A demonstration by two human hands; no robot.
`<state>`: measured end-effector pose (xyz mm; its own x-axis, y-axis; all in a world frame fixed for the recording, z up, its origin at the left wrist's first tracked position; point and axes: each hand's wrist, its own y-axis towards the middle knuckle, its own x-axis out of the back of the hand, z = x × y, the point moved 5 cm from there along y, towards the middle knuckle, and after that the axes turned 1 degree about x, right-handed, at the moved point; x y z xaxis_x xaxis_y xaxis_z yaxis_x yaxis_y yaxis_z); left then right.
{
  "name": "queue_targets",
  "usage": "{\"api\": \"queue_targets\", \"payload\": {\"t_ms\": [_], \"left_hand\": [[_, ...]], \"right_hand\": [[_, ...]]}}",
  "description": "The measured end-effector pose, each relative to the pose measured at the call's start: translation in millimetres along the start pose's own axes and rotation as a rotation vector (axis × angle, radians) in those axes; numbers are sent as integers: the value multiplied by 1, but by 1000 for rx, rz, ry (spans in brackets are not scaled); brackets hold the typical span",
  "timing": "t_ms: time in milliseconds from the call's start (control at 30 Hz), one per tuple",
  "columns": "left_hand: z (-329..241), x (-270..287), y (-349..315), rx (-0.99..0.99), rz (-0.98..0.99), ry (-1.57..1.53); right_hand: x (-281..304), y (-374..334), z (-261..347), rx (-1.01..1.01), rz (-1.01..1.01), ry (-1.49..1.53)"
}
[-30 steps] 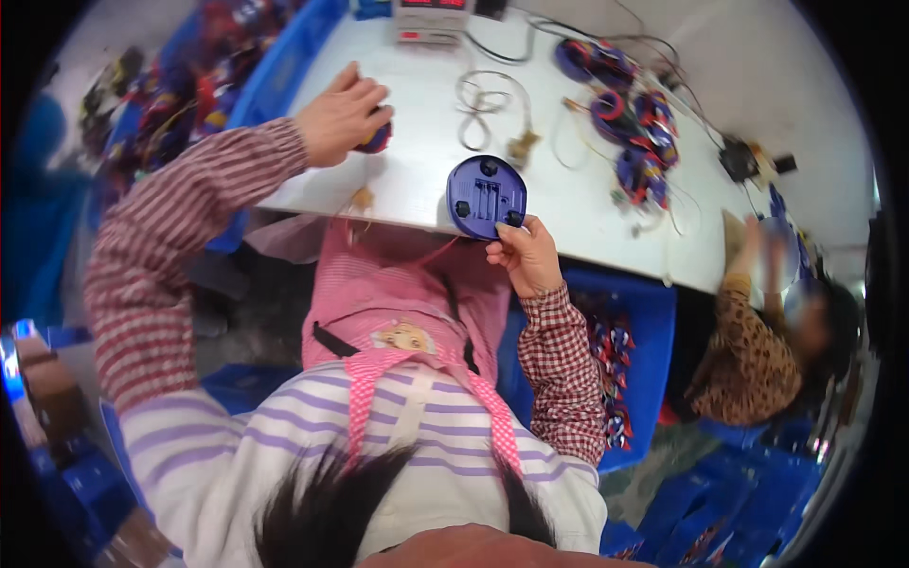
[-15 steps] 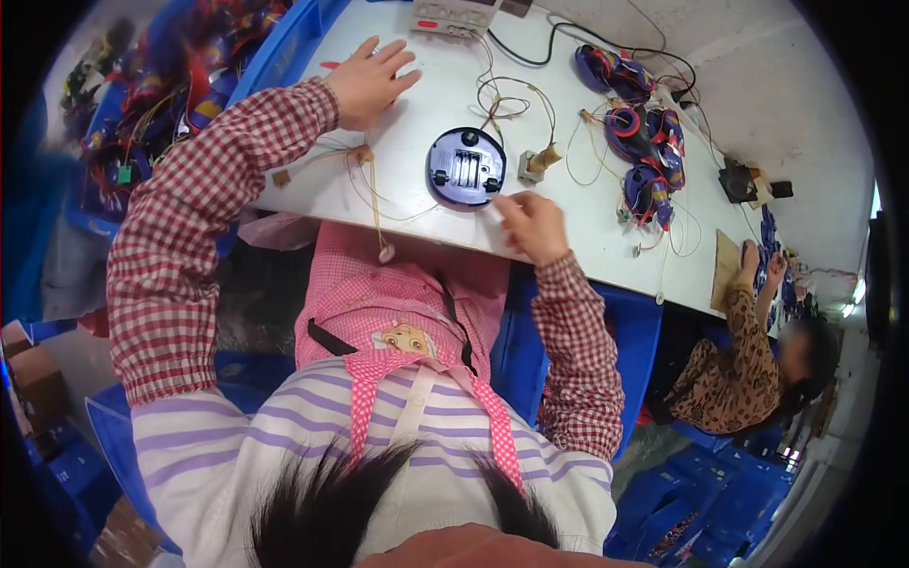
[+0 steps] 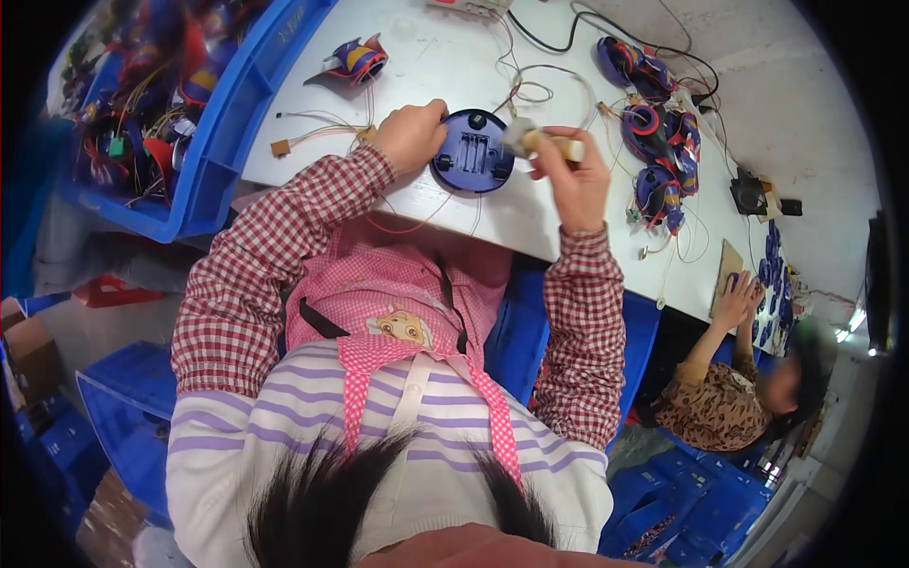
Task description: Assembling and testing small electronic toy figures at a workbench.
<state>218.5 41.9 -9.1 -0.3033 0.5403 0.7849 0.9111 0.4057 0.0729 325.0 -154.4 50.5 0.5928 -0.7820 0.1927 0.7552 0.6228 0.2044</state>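
Observation:
A round dark-blue plastic base (image 3: pixel 453 180) lies on the white table before me, its slotted battery compartment facing up. My left hand (image 3: pixel 414 135) is closed on the base's left rim, fingertips partly hidden. My right hand (image 3: pixel 578 180) is closed round the pale stubby handle of a small tool (image 3: pixel 561 148). The tool's grey blocky head is at the base's right edge; I cannot tell whether they touch. Thin wires (image 3: pixel 402 230) run out below the base toward the table's front edge. Beyond my left hand sits a blue, red and yellow plastic toy part (image 3: pixel 357 62) with wires.
A blue crate (image 3: pixel 194 180) full of similar wired toy parts stands at the left. Several more toy parts (image 3: pixel 653 133) lie along the right, beside loose cables. At the back is a pale instrument box (image 3: pixel 469 6). Another person (image 3: pixel 724 402) works farther right.
My left hand came back from the far left onto the base, uncovering the toy part. My right hand picked up the stubby-handled tool from the table and brought it to the base.

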Motion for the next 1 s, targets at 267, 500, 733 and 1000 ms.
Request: {"api": "queue_targets", "payload": {"t_ms": [267,500,733,1000], "left_hand": [[-11,5,-4,-115,-180,-68],[-10,6,-6,-99,-199,-130],[-6,5,-5,-66,-206,-158],[-15,12,-3,-77,-149,-193]], "right_hand": [[-56,-13,22,489,114,-474],[-63,-19,18,503,19,-568],[-71,-21,14,452,17,-587],[-71,2,0,324,120,-629]]}}
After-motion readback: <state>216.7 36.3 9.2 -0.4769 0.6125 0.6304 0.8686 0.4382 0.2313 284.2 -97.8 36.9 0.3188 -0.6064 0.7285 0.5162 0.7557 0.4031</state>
